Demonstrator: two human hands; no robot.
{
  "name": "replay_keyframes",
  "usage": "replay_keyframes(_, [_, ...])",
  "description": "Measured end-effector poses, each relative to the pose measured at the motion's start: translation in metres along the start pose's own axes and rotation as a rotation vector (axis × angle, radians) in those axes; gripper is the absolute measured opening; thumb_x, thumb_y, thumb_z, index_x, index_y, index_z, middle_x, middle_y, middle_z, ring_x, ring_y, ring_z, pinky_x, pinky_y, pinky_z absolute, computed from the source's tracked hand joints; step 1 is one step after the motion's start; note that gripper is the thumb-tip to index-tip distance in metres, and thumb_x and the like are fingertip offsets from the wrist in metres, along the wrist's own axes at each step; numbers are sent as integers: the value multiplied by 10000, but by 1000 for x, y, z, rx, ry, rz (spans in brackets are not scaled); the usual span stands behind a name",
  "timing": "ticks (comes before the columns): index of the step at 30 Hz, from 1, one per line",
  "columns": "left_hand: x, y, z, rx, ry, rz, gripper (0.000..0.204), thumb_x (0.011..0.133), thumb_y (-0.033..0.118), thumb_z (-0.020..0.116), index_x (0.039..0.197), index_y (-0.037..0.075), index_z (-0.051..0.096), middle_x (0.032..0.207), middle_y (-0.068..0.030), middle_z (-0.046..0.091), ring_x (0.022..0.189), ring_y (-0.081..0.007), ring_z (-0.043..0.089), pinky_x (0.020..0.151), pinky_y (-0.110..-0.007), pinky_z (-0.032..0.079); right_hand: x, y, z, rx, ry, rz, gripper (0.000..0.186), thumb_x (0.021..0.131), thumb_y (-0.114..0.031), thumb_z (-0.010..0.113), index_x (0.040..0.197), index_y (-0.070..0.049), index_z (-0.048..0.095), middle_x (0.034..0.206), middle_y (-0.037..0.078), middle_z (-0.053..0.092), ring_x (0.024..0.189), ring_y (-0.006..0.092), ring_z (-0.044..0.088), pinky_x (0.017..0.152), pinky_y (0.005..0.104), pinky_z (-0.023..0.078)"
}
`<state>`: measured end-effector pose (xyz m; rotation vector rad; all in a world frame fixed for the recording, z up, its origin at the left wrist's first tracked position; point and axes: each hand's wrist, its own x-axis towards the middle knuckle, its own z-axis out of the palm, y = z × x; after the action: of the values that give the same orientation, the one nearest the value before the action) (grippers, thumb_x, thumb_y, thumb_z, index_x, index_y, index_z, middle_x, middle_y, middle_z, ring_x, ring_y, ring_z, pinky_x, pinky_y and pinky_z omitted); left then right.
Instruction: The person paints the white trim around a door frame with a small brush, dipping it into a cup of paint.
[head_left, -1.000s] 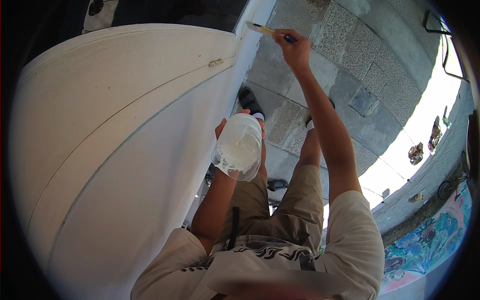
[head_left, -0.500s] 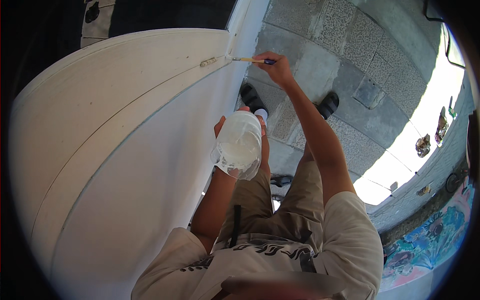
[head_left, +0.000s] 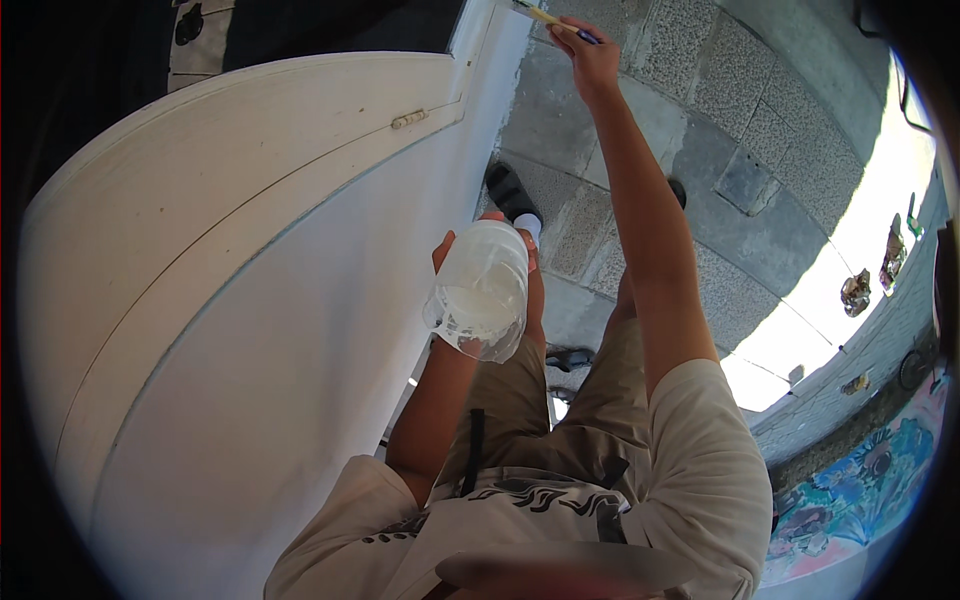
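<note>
My right hand (head_left: 590, 58) grips a paintbrush (head_left: 549, 17) with a yellowish handle and a dark end. The arm is stretched far forward, and the bristles are at the white wall edge (head_left: 497, 35) by the top of the view; whether they touch it I cannot tell. In front of my body, my left hand (head_left: 441, 250) is wrapped round a cut-off clear plastic bottle (head_left: 480, 285) with white paint inside. The bottle hides most of that hand's fingers.
On the left a white window frame or ledge (head_left: 250, 130) with a small hinge (head_left: 409, 119) curves along the white wall (head_left: 270, 330). Paving slabs (head_left: 720, 90) cover the ground. At the right lie some crumpled items (head_left: 856, 292) near a colourful mural (head_left: 870, 470).
My right hand has moved forward and slightly right with the paintbrush, away from the frame corner near the hinge. My left hand and the bottle have barely moved.
</note>
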<state>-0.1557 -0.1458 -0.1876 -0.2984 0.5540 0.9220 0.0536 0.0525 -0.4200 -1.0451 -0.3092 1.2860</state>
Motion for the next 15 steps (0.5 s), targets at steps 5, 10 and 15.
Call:
replay_keyframes(5, [3, -9, 3, 16, 128, 2, 618, 961, 520, 434, 1353, 48, 513, 1093, -337, 558, 976, -404, 642, 829, -422, 580, 0, -1, 3, 18, -17, -45, 242, 832, 13, 742, 1046, 107, 681, 988, 175, 702, 927, 216, 700, 898, 297, 585])
replay_keyframes(10, [1, -9, -6, -15, 54, -23, 619, 964, 518, 430, 1356, 45, 504, 1113, -342, 561, 967, -420, 648, 806, -437, 589, -44, 19, 4, -406, -133, 120, 210, 843, -13, 748, 1044, 39, 722, 900, 82, 725, 825, 124, 672, 704, 232, 535])
replay_keyframes(15, [0, -9, -4, -46, 52, -49, 624, 962, 519, 429, 1355, 38, 499, 1114, -336, 563, 972, -428, 651, 796, -445, 593, -54, 17, -7, -809, -286, 75, 206, 836, -52, 750, 1041, -69, 759, 874, 73, 733, 773, 123, 671, 688, 275, 531])
